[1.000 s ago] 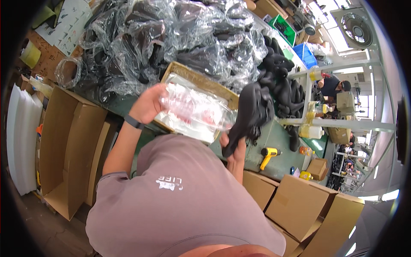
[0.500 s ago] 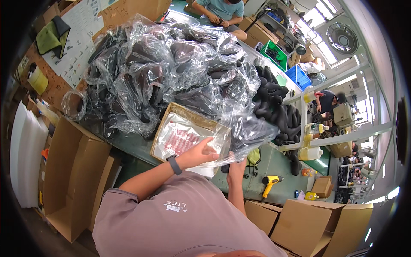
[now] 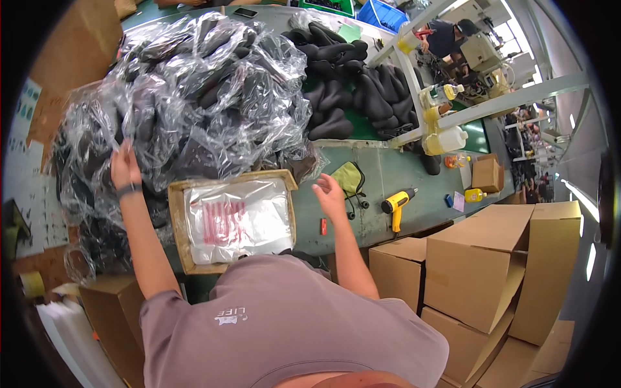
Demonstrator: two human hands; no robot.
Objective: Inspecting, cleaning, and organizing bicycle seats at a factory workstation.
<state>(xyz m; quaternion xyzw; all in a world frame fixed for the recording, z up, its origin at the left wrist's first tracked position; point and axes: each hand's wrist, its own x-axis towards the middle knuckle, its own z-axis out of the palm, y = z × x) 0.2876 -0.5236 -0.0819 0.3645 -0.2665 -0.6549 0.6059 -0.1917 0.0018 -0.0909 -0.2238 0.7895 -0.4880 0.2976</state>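
My left hand [image 3: 124,167] reaches up and left onto the big pile of black parts wrapped in clear plastic bags [image 3: 194,97], fingers resting on a bag; whether it grips one I cannot tell. A shallow cardboard tray [image 3: 176,223] lies in front of me with a stack of clear flat bags with red print [image 3: 236,220] in it. My right hand [image 3: 328,194] hovers open just right of the tray, holding nothing, over the green table [image 3: 394,171].
Unwrapped black parts [image 3: 349,90] are heaped at the back right. A yellow hand tool [image 3: 398,204], a green cloth [image 3: 348,176] and bottles [image 3: 443,139] lie on the table. Cardboard boxes [image 3: 491,258] stand to the right, another box [image 3: 107,310] lower left. A person [image 3: 446,35] works far back.
My left hand left the tray and moved up-left to the bagged pile. My right hand let go of the black part it held a second ago and now is open beside the tray.
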